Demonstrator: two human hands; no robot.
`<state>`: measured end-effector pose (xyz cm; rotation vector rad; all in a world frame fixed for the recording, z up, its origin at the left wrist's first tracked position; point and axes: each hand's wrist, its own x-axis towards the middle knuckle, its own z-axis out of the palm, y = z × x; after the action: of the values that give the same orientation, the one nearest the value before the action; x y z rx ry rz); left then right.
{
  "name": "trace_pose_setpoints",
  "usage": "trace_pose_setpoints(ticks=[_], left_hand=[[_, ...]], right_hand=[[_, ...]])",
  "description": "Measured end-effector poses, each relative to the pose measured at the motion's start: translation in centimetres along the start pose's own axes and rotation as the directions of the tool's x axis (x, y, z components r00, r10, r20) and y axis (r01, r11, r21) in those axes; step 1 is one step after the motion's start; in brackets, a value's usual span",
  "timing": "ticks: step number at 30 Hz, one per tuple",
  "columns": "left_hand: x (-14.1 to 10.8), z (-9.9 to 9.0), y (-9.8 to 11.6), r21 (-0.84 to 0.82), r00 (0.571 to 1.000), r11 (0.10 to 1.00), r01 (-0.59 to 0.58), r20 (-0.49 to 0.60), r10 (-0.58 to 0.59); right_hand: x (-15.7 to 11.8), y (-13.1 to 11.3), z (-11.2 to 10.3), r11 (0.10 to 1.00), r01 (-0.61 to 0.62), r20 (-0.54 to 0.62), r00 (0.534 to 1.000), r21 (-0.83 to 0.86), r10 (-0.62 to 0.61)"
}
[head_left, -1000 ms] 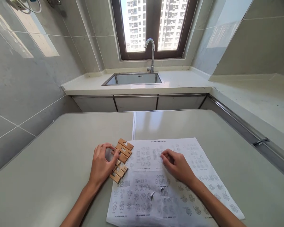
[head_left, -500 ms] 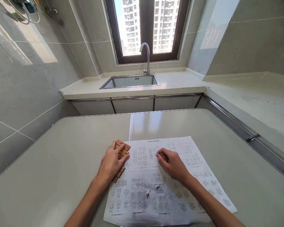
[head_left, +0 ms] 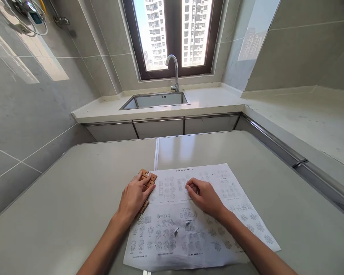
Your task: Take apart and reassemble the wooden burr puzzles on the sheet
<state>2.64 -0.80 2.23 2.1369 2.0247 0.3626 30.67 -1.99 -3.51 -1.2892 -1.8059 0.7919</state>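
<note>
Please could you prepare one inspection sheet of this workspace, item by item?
Surface: pale table, with a light seam.
Things: wooden pieces, partly hidden, at the left edge of the printed sheet.
Clutter: two small dark-edged spots, possibly tears, in the sheet.
Hands: left hand covers part of the wooden pieces; right hand curled over the sheet, contents hidden.
Cables: pale cable looping at the wall device.
Surroundings: sink, faucet, window.

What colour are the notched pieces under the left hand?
The notched pieces are warm brown, best seen in the head view.
</note>
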Motion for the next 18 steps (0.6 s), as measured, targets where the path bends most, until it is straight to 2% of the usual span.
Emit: trace_pose_setpoints(ticks=[7, 12, 18], left_hand=[[0.0, 0.7, 1.0, -0.043, 0.994, 0.994, -0.096, -0.052, 0.093], [-0.2, 1.1, 1.9, -0.013, 0.990, 0.990, -0.141, -0.031, 0.140], [-0.9, 2.8, 3.6, -0.038, 0.934, 0.934, -0.355, -0.051, 0.353]], right_hand=[[0.0, -0.1, -0.1, 1.000, 0.003, -0.007, 1.000, 0.000, -0.003], [0.1, -0.2, -0.1, 1.000, -0.002, -0.004, 1.000, -0.004, 0.002], [0.1, -0.1, -0.2, 1.000, 0.004, -0.013, 1.000, 0.008, -0.004]])
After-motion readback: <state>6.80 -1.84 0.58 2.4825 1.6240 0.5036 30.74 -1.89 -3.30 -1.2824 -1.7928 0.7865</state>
